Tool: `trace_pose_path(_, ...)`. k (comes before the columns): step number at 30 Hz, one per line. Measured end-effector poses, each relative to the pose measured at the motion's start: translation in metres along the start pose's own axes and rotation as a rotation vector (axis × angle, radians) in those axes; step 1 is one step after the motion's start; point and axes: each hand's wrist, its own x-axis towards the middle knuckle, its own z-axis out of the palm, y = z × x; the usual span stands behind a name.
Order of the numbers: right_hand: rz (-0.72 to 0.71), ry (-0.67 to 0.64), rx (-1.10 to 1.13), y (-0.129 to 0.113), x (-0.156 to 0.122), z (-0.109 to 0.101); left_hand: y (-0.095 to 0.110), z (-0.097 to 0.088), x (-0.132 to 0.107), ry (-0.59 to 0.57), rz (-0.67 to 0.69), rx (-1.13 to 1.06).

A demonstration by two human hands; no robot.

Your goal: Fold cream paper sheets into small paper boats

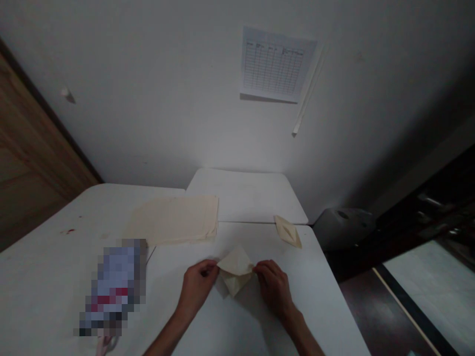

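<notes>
A cream sheet folded into a diamond shape (235,269) is held just above the white table (326,296). My left hand (197,287) pinches its left corner, fingers closed. My right hand (273,286) pinches its right corner the same way. A finished folded paper piece (287,231) lies farther back on the right. A stack of flat cream sheets (174,218) lies behind my left hand.
A blurred-out rectangular object (111,287) lies on the table at the left. A second white table (247,195) stands behind against the wall. A printed chart (273,64) hangs on the wall. A grey bin (343,225) stands at the right below the table edge.
</notes>
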Motion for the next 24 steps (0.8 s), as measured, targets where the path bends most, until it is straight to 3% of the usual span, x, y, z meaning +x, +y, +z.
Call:
trace_pose_path(5, 0.013, 0.011, -0.004, -0.001, 0.000, -0.001, 0.003, 0.003, -0.004, -0.007, -0.100, -0.176)
trace_pose_path(8, 0.022, -0.004, 0.001, 0.000, 0.000, -0.001, -0.001, 0.003, -0.006, -0.037, -0.056, -0.109)
trace_pose_path(10, 0.021, -0.015, -0.006, 0.000, 0.001, -0.001, -0.005, 0.001, -0.007, -0.018, 0.054, 0.065)
trace_pose_path(13, 0.012, -0.051, -0.028, 0.002, 0.003, -0.001, -0.013, -0.001, -0.008, 0.031, 0.378, 0.316)
trace_pose_path(15, 0.011, -0.090, -0.045, 0.002, 0.004, -0.001, -0.017, -0.002, -0.008, -0.032, 0.607, 0.379)
trace_pose_path(17, 0.015, -0.135, -0.056, 0.002, 0.004, -0.002, -0.019, -0.003, -0.007, -0.147, 0.749, 0.411)
trace_pose_path(20, 0.024, -0.182, -0.068, 0.001, 0.003, -0.004, -0.018, -0.004, -0.005, -0.220, 0.829, 0.455)
trace_pose_path(24, 0.033, -0.194, -0.074, 0.002, 0.002, -0.005, -0.016, -0.004, -0.004, -0.173, 0.829, 0.501)
